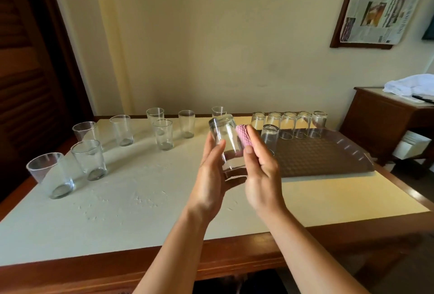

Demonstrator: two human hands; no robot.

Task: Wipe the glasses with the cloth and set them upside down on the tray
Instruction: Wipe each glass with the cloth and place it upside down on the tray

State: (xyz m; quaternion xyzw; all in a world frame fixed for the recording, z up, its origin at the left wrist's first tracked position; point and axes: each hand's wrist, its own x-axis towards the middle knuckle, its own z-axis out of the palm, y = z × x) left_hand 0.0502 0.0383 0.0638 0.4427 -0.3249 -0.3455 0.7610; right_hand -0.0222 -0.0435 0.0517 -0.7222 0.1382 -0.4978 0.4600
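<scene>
My left hand point(211, 176) holds a clear glass point(225, 138) above the table's middle, with its base pointing away from me and its mouth toward me. My right hand point(260, 171) presses a folded pink cloth point(244, 136) against the glass's right side. A brown tray point(328, 157) lies to the right. Several glasses stand upside down along its far edge point(288, 124), and one more inverted glass point(269, 136) stands in front of them. Several upright glasses point(89, 159) are spread over the table's left half.
The table point(141, 211) has a pale top with a wooden rim. Another upright glass point(218, 111) stands at the far edge behind the held one. A wooden side table point(380, 115) with a white cloth point(408, 87) stands at the right. A wall runs behind.
</scene>
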